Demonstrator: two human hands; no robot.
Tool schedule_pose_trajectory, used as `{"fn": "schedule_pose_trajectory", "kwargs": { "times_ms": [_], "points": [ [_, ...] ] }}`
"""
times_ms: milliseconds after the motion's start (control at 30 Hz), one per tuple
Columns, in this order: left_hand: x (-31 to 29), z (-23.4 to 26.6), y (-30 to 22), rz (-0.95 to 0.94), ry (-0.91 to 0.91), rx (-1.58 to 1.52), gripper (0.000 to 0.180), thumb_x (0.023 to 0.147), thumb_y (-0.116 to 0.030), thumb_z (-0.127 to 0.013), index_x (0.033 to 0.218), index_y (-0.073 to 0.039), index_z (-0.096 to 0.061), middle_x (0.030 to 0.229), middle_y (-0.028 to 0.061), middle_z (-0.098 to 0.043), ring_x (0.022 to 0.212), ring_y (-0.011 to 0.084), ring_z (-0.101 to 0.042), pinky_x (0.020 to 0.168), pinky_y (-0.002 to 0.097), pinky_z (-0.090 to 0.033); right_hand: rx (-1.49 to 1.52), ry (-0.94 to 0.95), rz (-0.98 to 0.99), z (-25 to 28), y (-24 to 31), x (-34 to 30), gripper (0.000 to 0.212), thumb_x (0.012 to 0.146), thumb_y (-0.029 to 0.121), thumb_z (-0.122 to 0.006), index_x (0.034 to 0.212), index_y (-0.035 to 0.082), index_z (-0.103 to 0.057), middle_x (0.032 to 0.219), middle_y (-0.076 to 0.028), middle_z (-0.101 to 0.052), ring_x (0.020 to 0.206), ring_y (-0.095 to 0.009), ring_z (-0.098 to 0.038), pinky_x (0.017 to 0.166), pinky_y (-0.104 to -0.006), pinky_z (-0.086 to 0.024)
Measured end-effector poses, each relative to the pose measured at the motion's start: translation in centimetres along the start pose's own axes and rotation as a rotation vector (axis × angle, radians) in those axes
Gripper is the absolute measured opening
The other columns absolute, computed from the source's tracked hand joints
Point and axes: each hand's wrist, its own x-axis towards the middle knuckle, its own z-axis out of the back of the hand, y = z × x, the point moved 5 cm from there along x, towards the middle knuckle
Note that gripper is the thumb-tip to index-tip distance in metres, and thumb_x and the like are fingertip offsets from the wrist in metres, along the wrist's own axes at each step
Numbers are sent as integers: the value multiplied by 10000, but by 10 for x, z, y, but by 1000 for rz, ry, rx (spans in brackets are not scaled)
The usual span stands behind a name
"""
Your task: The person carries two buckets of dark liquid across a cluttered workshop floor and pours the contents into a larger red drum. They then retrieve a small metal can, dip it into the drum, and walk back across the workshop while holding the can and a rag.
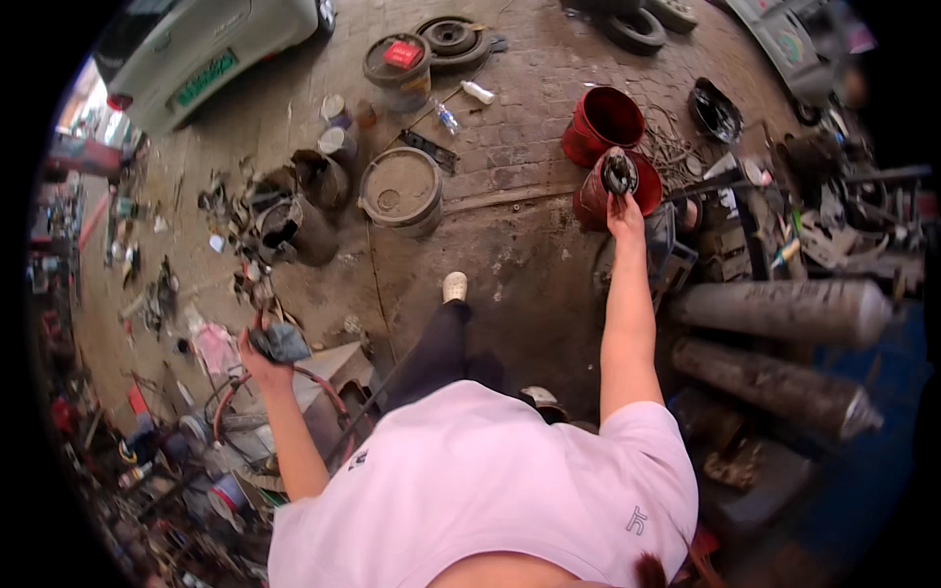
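My right hand (625,214) reaches far forward, its fingers closed on a dark, shiny, rounded part (619,176) with a pale grey tip. The part is over a red bucket (589,199), whose inside is partly hidden behind my hand. Just beyond it stands a second red bucket (578,144), its mouth facing up. Out to the left, my left hand (263,368) is closed round a dark blue-grey piece (284,342); whether it is cloth or something stiff I cannot tell. Below that hand are a grey box-like thing (338,387) and a reddish hose (223,402).
A lidded drum (402,191) stands ahead, with open metal cylinders (306,230) left of it. Two gas cylinders (784,309) lie at the right beside scrap metal. Farther off are a plastic bottle (477,92), tyres (632,31) and a parked car (221,49). Loose clutter covers the left.
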Motion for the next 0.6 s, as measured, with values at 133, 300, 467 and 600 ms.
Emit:
{"fn": "schedule_pose_trajectory", "kwargs": {
  "times_ms": [133, 300, 467, 600],
  "points": [
    [71, -124, 16, 33, -29, 94, 389, 789, -288, -475, 1069, -19, -494, 786, 59, -526, 682, 174, -517, 618, 291, -431, 56, 12, -40, -98, 10, 111, 211, 866, 156, -456, 909, -25, -556, 861, -124, -618, 763, -229, -609, 662, -298, -540],
    [156, -233, 34, 1, 102, 53, 378, 787, -277, -484, 1040, 3, -498, 767, 50, -491, 707, 152, -477, 651, 263, -401, -17, 86, -64, -239, 31, 232, 222, 891, 165, -405, 914, 7, -559, 844, -83, -627, 742, -184, -610, 643, -270, -530],
    [236, -327, 71, -48, 34, 26, 361, 794, -281, -479, 1030, -9, -509, 786, 52, -500, 716, 158, -468, 659, 255, -389, 2, 108, -68, -319, 83, 365, 175, 863, 145, -462, 886, 10, -571, 838, -97, -626, 753, -195, -609, 647, -286, -529],
    [276, -364, 110, -73, 177, -125, 344, 802, -297, -458, 1017, -42, -540, 766, 45, -527, 678, 170, -489, 611, 272, -399, -41, 335, -207, -402, 110, 488, 155, 849, 132, -482, 890, 13, -573, 816, -99, -632, 736, -206, -617, 648, -300, -534]
  ]
}}
